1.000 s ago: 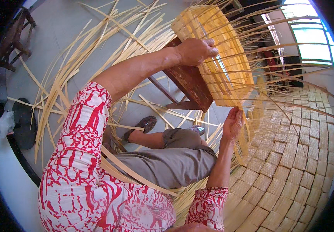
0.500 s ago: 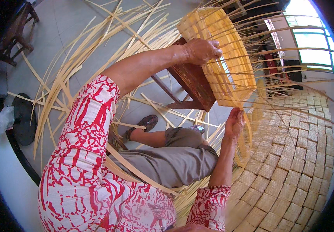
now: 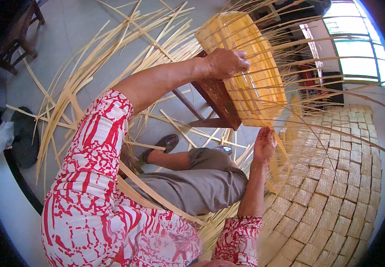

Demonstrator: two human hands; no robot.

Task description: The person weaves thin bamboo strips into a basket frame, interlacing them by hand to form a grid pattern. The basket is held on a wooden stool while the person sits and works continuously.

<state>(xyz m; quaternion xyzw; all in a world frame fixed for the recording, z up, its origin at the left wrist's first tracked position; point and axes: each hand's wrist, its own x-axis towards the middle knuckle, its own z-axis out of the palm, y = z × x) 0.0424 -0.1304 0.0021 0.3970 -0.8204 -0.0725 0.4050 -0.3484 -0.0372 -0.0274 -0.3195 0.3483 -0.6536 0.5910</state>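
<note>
A half-woven basket [image 3: 268,64] of yellow bamboo strips lies tilted on its side at the upper right, with long unwoven stakes fanning out to the right. It rests against a dark reddish-brown wooden bench [image 3: 219,100]. My left hand [image 3: 228,63] is closed on the basket's near wall, its fingers curled over the woven strips. Below the basket's lower corner, my right hand [image 3: 264,144] pinches a flat bamboo strip [image 3: 282,146] that hangs down from that corner. The fingertips of my right hand almost touch the wall, and part of their grip is hidden.
Many loose bamboo strips [image 3: 74,98] lie scattered across the grey floor. A large mat of woven squares [image 3: 330,187] spreads at the right. A small dark stool [image 3: 21,40] stands far left. Two curved strips [image 3: 157,196] cross my lap. A bright window [image 3: 357,42] is at the far right.
The basket and both my hands have shifted a little to the left, and the basket's lower corner sits slightly lower. Both hands keep their hold.
</note>
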